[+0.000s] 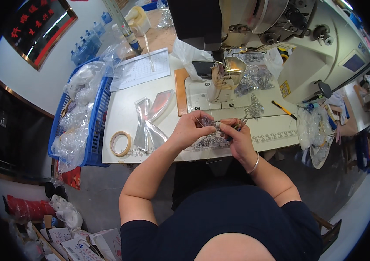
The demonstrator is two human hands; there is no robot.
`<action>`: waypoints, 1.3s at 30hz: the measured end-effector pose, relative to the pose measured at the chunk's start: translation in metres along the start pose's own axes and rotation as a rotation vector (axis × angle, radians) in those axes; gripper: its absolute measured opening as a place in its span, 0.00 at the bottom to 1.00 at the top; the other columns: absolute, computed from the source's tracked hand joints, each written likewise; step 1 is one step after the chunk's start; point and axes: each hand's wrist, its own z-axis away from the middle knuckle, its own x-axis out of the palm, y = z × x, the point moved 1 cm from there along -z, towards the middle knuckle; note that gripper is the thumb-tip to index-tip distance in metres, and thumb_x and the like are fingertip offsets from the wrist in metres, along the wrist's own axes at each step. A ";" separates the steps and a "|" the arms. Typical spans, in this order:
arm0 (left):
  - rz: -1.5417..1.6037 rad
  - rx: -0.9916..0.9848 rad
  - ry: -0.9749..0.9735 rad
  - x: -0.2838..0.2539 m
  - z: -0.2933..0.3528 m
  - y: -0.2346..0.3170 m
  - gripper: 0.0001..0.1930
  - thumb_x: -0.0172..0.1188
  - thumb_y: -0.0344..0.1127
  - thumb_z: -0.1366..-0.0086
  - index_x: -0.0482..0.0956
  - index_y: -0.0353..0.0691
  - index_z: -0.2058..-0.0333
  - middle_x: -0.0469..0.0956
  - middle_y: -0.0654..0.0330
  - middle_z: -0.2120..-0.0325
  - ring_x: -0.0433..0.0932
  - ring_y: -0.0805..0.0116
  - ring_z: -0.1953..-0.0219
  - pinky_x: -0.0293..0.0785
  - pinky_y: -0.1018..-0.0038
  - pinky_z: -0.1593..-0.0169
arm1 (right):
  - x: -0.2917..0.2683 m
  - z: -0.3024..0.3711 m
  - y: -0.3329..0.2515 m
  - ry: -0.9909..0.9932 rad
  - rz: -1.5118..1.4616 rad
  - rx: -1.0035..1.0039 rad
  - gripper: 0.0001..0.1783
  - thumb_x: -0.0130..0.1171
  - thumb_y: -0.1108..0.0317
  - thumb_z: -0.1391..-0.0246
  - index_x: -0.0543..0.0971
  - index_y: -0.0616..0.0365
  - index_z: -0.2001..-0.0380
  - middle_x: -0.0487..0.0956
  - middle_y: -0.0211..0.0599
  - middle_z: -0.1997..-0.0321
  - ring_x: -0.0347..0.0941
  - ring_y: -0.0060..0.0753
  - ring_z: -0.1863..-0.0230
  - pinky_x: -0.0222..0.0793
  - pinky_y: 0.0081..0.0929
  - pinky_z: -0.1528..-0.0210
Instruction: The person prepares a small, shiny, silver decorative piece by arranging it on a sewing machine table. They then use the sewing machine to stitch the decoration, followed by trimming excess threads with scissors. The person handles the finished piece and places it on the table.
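Both hands meet over the front edge of a white sewing table. My left hand (192, 128) pinches a small see-through greyish piece (209, 122), its finer shape too small to make out. Close against it, my right hand (238, 138) is closed around small thread snips (240, 125), their pointed blades sticking up past the fingers. The right thumb and forefinger touch the same piece. Below the fingers lies a small heap of similar glittery pieces (213, 141). Just behind the hands stands a sewing machine (225, 82), its lamp lighting the needle area.
Left of my hands are see-through plastic shapes (148, 124), a tape roll (120, 143) and a blue crate (98, 117) of plastic bags. Glittery pieces (256, 80) pile beside the machine. A yellow-black cutter (284, 110) lies right; a printed ruler (276, 135) runs along the table edge.
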 end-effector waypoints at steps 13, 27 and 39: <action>0.016 0.022 -0.003 -0.002 0.002 -0.006 0.15 0.65 0.30 0.50 0.76 0.34 0.63 0.76 0.65 0.74 0.72 0.82 0.73 0.70 0.83 0.67 | 0.002 0.003 0.000 -0.004 0.022 -0.002 0.07 0.64 0.72 0.54 0.77 0.60 0.71 0.76 0.26 0.74 0.65 0.15 0.76 0.60 0.14 0.71; 0.088 -0.025 -0.016 -0.003 -0.001 -0.012 0.16 0.65 0.26 0.50 0.74 0.32 0.62 0.77 0.61 0.72 0.75 0.78 0.71 0.73 0.82 0.65 | -0.004 0.002 0.005 -0.001 0.103 0.051 0.14 0.65 0.72 0.55 0.74 0.59 0.64 0.75 0.26 0.69 0.64 0.15 0.73 0.61 0.13 0.70; -0.220 -0.002 -0.134 -0.021 0.001 0.034 0.21 0.67 0.29 0.53 0.73 0.30 0.59 0.77 0.60 0.73 0.75 0.76 0.72 0.72 0.80 0.66 | 0.009 0.000 -0.037 -0.259 0.443 0.210 0.11 0.65 0.68 0.54 0.77 0.61 0.69 0.73 0.24 0.78 0.63 0.14 0.80 0.57 0.12 0.79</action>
